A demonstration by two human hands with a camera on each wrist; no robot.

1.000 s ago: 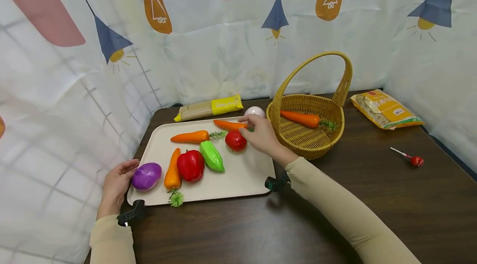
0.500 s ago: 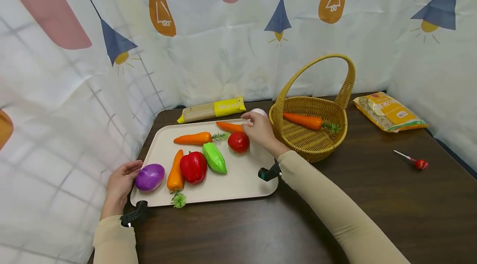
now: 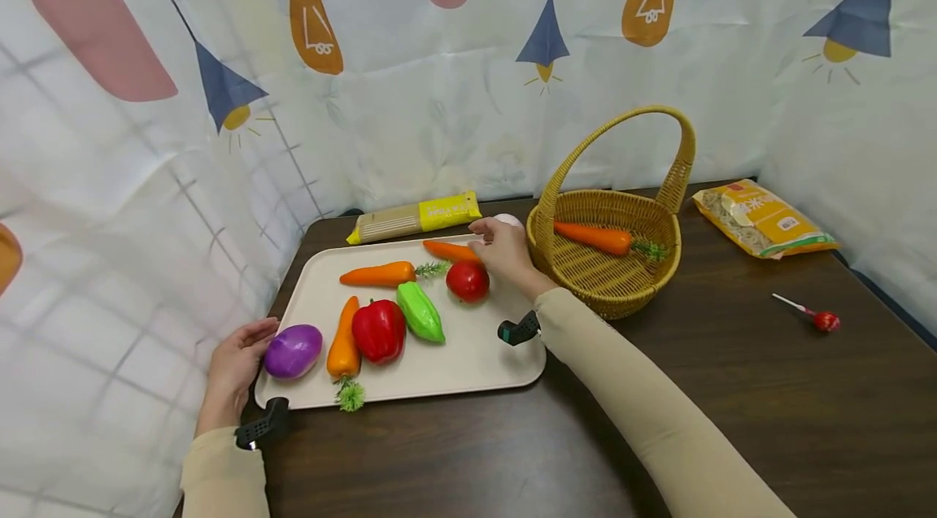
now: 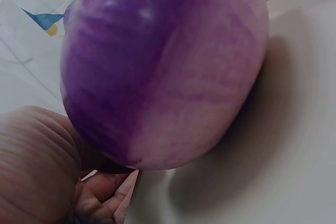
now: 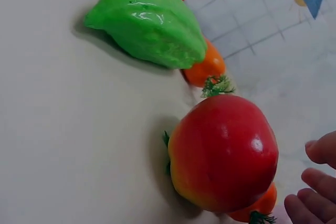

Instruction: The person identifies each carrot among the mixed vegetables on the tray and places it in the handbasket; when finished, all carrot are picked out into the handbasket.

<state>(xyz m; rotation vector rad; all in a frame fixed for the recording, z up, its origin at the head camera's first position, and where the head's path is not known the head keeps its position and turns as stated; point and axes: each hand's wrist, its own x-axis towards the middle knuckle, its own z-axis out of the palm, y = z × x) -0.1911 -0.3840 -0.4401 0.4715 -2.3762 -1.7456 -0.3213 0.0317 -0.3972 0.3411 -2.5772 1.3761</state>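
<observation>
In the head view, my left hand (image 3: pixel 237 359) lies at the left edge of a beige tray (image 3: pixel 454 372), beside a purple rounded vegetable (image 3: pixel 294 351). Its fingers look relaxed; the left wrist view shows them beyond the rim, with the thumb partly hidden behind the vegetable. Over the tray's far right part hovers my right hand (image 3: pixel 505 254), thumb and fingers apart, at the leafy end of an orange carrot (image 3: pixel 448 250). A red tomato (image 3: pixel 468 282) sits just in front of it. The right wrist view shows a gap between the fingertips (image 5: pixel 295 208) and the tomato.
Also on the tray are two carrots (image 3: pixel 376 274), a red bell pepper (image 3: pixel 378 331) and a green ribbed vegetable (image 3: pixel 420 312). Behind stand a noodle packet (image 3: pixel 413 217) and a pale round thing (image 3: pixel 508 219). Right are a wicker basket (image 3: pixel 613 290) holding a carrot, a yellow bag (image 3: pixel 764 217) and a lollipop (image 3: pixel 825 321).
My right forearm and wrist have shifted left, and the hand covers more of the pale round thing. The left hand and the vegetables keep their places on the tray; the head view has tilted slightly.
</observation>
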